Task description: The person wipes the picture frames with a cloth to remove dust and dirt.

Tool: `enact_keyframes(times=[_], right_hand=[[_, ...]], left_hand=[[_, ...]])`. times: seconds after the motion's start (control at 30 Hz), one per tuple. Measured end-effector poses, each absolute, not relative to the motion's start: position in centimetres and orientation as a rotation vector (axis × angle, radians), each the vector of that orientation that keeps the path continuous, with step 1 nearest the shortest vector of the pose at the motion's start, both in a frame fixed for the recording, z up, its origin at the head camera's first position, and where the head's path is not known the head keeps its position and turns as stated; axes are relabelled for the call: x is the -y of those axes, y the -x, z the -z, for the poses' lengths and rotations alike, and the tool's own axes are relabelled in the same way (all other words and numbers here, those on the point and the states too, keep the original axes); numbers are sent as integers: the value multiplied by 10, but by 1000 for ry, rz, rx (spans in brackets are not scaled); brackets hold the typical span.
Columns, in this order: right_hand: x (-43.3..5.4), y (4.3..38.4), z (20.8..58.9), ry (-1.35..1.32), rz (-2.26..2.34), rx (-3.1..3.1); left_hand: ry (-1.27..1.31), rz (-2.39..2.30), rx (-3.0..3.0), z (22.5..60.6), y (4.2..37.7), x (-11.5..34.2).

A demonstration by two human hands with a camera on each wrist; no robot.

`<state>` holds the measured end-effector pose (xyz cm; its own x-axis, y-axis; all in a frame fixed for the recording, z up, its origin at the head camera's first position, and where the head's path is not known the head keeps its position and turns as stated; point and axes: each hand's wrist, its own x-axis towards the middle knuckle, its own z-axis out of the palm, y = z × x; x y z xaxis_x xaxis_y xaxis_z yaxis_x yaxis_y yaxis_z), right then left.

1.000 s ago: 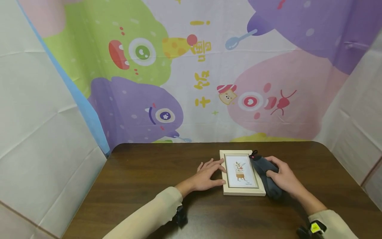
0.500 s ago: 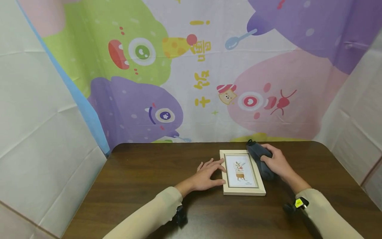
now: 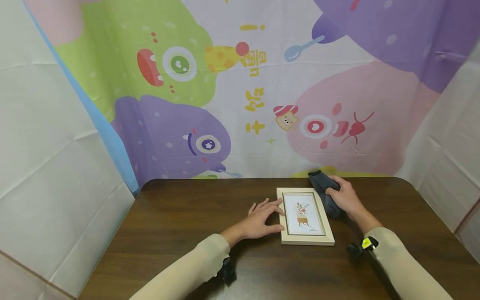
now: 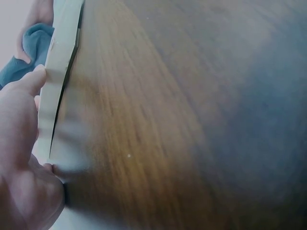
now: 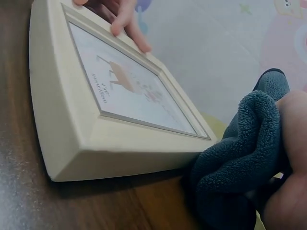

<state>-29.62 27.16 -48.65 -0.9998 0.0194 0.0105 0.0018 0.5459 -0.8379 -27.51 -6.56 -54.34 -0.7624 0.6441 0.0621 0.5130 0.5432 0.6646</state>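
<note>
A cream picture frame (image 3: 308,240) with a potted-plant print lies flat on the brown table, right of centre. My left hand (image 3: 258,221) rests its spread fingertips on the frame's left border; in the left wrist view the thumb lies along its side. My right hand (image 3: 346,198) grips a folded dark grey-blue cloth (image 3: 323,187) at the frame's upper right edge. In the right wrist view the plush cloth (image 5: 240,158) is bunched against the frame's side (image 5: 134,163), with folds hanging down. Part of the right hand is out of that view.
The brown wooden table (image 3: 180,208) has a rounded far edge, close behind the frame and cloth. A cartoon-printed curtain (image 3: 258,158) hangs behind it. White sheeting (image 3: 67,166) stands along both sides.
My right hand has slid the cloth away from me along the frame's right border, toward its upper right corner. The left hand and the frame have stayed in place.
</note>
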Motion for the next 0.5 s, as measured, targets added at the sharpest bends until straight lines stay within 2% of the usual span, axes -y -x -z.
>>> enact_keyframes(times=[0.5], right_hand=[[-273, 255, 484, -54, -1469, 2770]], left_hand=[[-1007, -1034, -2586, 546, 277, 68]])
